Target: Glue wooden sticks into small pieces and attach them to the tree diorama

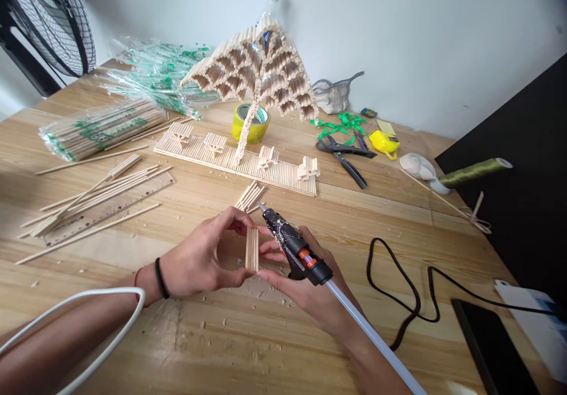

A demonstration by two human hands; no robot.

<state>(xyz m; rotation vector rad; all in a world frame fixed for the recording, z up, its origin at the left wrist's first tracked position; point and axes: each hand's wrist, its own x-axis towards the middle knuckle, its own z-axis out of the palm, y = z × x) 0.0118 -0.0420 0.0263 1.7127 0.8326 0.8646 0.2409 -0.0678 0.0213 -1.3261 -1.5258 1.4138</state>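
Observation:
My left hand (201,256) is closed, pinching a small row of short wooden sticks (252,250) upright by its two ends, between thumb and fingers. My right hand (319,289) is closed around a black hot glue gun (295,247), with a long clear glue stick (376,336) coming out of its back. The gun's nozzle points up and left, beyond the row of sticks. The right thumb and fingertips also touch the row's right side. Just past my hands lies a loose bunch of cut sticks (250,196).
A stick-built model, with a slatted base (283,176) and honeycomb canopy (261,64), stands behind. Long chopsticks (101,194) and a clear ruler (110,209) lie left, near packed chopsticks (106,126). Right are pliers (348,162), a yellow tape measure (384,143), a black cord (398,283) and a phone (491,348).

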